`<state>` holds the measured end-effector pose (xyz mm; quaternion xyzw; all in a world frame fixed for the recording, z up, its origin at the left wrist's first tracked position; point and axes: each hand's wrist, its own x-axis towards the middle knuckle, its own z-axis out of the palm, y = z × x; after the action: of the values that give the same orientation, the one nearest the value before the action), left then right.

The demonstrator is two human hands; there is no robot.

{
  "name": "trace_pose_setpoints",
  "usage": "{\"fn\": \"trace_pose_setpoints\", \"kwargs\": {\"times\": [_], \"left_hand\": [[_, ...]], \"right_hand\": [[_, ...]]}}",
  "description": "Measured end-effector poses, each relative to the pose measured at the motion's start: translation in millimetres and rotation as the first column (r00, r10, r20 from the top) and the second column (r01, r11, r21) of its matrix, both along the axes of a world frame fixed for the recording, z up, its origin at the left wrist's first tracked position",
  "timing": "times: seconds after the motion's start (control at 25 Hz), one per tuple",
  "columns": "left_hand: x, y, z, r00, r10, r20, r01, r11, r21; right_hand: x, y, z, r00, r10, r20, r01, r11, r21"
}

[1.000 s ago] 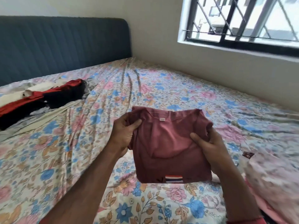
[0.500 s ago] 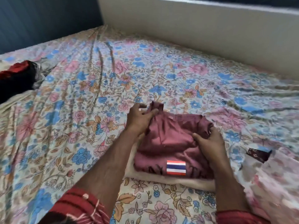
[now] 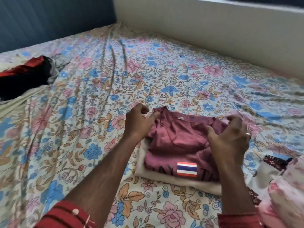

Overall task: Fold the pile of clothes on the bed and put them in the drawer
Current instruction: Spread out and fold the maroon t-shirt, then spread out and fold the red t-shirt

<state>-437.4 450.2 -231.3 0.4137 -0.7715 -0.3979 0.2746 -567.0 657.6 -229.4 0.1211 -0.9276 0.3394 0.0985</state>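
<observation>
folded maroon shirt [image 3: 177, 139] on cream garment [image 3: 164, 180], both hands above

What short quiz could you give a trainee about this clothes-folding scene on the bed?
1. True or false: the folded maroon T-shirt with the striped flag patch lies on a folded cream garment.
2. Which is at the far left of the floral bedsheet? A) red-and-black clothes pile B) a laundry basket C) a pillow
3. Fill in: the left hand and right hand sit over the shirt's ____ end.

Key: 1 true; 2 A; 3 collar.
</observation>
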Motion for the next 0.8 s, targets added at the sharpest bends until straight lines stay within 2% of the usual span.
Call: {"fn": "trace_pose_setpoints", "kwargs": {"times": [0.04,0.12,0.2,0.32,0.4,0.6,0.8], "left_hand": [[8,-3,6,1.0,0.003,-0.014,-0.003,1.0,-0.005],[29,-9,19,0.998,0.021,-0.055,-0.019,0.999,0.034],[56,-15,32,0.994,0.058,-0.087,-0.051,0.995,0.085],[111,-29,45,0.987,0.137,-0.084,-0.128,0.986,0.105],[164,-47,51,0.973,0.217,-0.079,-0.21,0.974,0.084],[297,-97,66,0.893,0.446,-0.062,-0.444,0.895,0.036],[404,-141,75,0.795,0.601,-0.08,-0.598,0.799,0.061]], "right_hand": [[6,-6,8,0.998,0.024,-0.054,-0.026,0.999,-0.038],[24,-30,19,0.981,0.177,-0.085,-0.186,0.977,-0.109],[53,-67,26,0.924,0.381,-0.031,-0.382,0.912,-0.151],[104,-126,28,0.816,0.578,0.032,-0.567,0.809,-0.156],[145,-166,32,0.737,0.674,0.05,-0.664,0.735,-0.138],[252,-254,51,0.476,0.879,0.026,-0.877,0.476,-0.067],[344,-325,58,0.283,0.959,-0.029,-0.953,0.285,0.099]]}}
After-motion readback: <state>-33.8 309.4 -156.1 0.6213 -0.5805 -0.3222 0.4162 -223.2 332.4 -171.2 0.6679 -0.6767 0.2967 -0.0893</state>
